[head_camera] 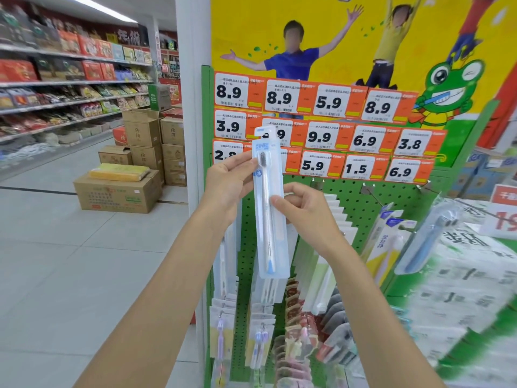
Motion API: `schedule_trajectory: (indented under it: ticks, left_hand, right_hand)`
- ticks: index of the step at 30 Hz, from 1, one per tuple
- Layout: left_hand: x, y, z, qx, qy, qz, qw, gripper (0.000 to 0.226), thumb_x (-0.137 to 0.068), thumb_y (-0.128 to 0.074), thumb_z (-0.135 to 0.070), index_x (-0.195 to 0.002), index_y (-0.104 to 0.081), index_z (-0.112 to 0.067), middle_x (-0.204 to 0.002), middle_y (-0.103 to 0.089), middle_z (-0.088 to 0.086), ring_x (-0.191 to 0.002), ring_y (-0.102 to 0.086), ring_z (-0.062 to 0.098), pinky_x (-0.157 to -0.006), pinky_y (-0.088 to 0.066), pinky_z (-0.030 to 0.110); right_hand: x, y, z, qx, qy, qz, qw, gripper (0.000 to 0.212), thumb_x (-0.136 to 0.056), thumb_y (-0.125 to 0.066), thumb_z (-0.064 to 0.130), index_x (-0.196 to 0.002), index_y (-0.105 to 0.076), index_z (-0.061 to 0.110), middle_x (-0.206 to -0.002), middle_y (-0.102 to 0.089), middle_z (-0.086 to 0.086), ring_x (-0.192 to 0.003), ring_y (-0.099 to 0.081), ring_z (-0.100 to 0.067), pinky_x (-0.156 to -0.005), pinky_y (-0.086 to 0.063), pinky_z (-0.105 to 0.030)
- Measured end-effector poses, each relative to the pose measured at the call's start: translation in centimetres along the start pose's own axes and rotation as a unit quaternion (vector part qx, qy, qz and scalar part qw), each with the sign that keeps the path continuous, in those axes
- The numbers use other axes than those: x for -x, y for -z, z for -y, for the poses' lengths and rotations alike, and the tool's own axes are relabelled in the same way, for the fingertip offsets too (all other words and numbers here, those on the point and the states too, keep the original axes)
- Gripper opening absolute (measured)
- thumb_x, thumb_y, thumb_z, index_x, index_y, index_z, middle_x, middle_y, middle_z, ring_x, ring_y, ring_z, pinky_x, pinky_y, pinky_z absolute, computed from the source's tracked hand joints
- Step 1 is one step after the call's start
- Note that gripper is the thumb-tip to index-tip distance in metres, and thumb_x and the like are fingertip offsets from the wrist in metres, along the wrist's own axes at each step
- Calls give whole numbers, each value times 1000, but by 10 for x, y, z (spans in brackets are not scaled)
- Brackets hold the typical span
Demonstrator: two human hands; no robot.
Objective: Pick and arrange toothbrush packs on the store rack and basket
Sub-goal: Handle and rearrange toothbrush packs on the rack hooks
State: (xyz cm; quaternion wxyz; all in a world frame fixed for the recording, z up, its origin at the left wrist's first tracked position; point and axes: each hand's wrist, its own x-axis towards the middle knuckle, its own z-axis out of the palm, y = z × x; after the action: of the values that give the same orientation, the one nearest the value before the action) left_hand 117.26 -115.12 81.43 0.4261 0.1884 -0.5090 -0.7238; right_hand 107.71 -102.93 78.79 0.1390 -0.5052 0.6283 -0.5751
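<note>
Clear toothbrush pack [269, 208] with blue header, upright, bristles up, before green pegboard rack [361, 203] of hanging packs

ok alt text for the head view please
A left hand pinches an upright toothbrush pack near its top and a right hand grips its middle, before a green pegboard rack. Orange price tags sit above.

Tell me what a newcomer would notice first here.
First comes the toothbrush pack held upright at the centre, pinched by the left hand near its top and the right hand at its middle. Behind it, orange price tags cover the top of the green rack, under a yellow frog poster.
</note>
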Motion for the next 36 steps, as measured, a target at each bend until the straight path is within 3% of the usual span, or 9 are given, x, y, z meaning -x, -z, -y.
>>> schedule_trajectory:
  ticks: [7,10,13,17,19,23,25,32,36]
  left_hand:
    - [-2,4,-9,44,-17,-40,998,14,-92,-63,-3,-103,-67,-10,-90,-75,3,-76,-72,11,-65,-57,22]
    - [-3,7,-10,54,-23,-54,997,15,-92,-62,-2,-105,-67,-8,-92,-74,5,-77,-72,12,-68,-57,22]
    - [0,5,-10,18,-40,-65,997,30,-97,-59,-10,-127,-60,-10,-108,-72,7,-87,-72,15,-78,-59,27]
    - [7,4,-7,-172,-75,17,982,62,-91,-65,-41,-146,-36,-38,-135,-55,-4,-123,-54,11,-98,-51,36]
    - [5,3,-2,-229,-94,37,968,75,-87,-73,-29,-148,-30,-40,-147,-44,-3,-134,-43,14,-103,-46,41]
    - [6,3,-8,-76,-84,44,993,58,-97,-45,5,-143,-42,-30,-124,-63,-2,-115,-63,27,-98,-52,46]
    - [5,6,-10,-10,-84,84,993,51,-99,-38,7,-139,-45,-24,-109,-70,0,-113,-62,35,-102,-46,55]
    - [5,13,-4,-6,-46,132,990,42,-103,-40,-4,-135,-51,-30,-113,-72,2,-107,-67,24,-98,-51,51]
    - [5,17,-4,12,-16,145,989,38,-104,-39,-5,-123,-53,-34,-107,-74,-3,-104,-69,22,-88,-57,41]
  right_hand:
    - [20,-8,-11,-13,-18,59,998,20,-83,-63,46,-101,-68,38,-92,-64,-36,-86,-55,-61,-74,-53,-64]
    - [26,-10,-14,-11,-20,67,997,22,-83,-63,44,-104,-67,40,-88,-71,-24,-69,-58,-41,-65,-45,-42]
    - [30,-13,-15,-3,-11,55,998,18,-92,-64,27,-108,-68,35,-87,-73,-15,-67,-56,-26,-64,-45,-35]
    - [31,-17,-13,112,36,27,993,43,-96,-55,18,-131,-57,44,-81,-71,-8,-56,-54,-19,-55,-48,-23]
    - [31,-19,-12,162,58,19,985,46,-96,-57,20,-136,-53,43,-76,-68,-5,-55,-50,-8,-55,-44,-17]
    - [35,-21,-8,39,-4,37,999,54,-97,-56,37,-148,-40,29,-115,-63,26,-97,-63,-3,-86,-51,-22]
    - [36,-20,-8,12,-40,65,997,58,-96,-59,38,-149,-36,32,-109,-65,32,-99,-64,0,-87,-51,-20]
    - [37,-23,-14,36,-64,93,993,26,-90,-70,25,-115,-61,25,-93,-76,6,-86,-71,-26,-86,-55,-49]
    - [34,-22,-11,15,-66,90,994,19,-96,-61,32,-110,-63,19,-89,-77,4,-85,-73,-16,-78,-58,-41]
